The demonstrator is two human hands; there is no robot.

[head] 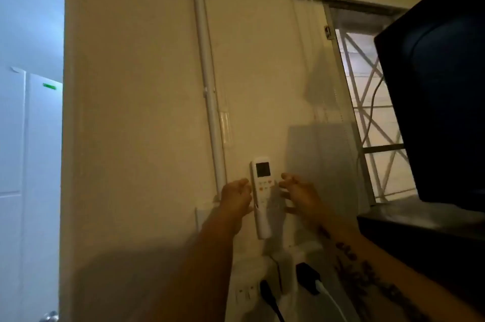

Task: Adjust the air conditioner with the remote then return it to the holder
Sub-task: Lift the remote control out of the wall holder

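Currently the remote [262, 190] stands upright in its wall holder [263, 227], between both hands. Left hand [236, 197] nearer, loosely curled; right hand [298, 194] open; neither grips.

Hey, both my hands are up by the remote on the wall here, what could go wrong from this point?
The remote sits in its wall holder with your left hand and right hand on either side of it, neither clearly gripping. A loose pull might drop it onto the power strip and plugs directly below. The dim light may also make the buttons hard to read, so you might press the wrong one.
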